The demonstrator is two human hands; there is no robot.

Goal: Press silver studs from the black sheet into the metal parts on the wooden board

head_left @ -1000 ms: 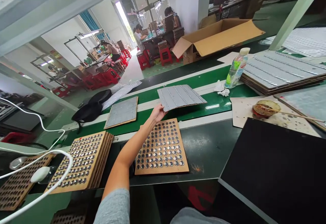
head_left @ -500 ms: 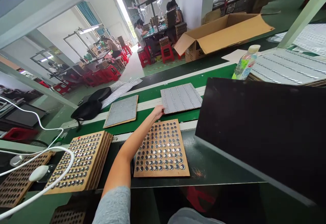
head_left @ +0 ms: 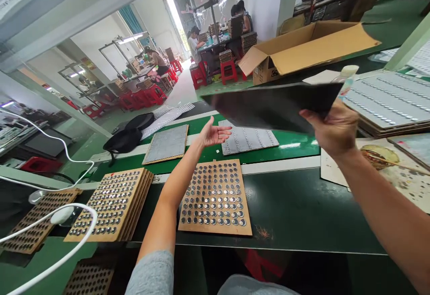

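Black board [head_left: 268, 106] in right hand [head_left: 336, 127], left hand [head_left: 213, 134] palm-up.

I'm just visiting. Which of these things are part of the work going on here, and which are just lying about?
Part of the work:
the right hand holding up a black sheet
the open left hand
a grey studded panel
a wooden tray of round discs

Probably just lying about:
a cardboard box
a black bag
a white cable

Conveyor belt [head_left: 289, 210]: wooden tray [head_left: 215, 198] front centre, tray stack [head_left: 109, 205] just left of it. Behind them on the belt, board [head_left: 165, 144] and panel [head_left: 248, 139] side by side. Panel stack [head_left: 391, 102] far right, cardboard box [head_left: 302, 49] upper right behind.
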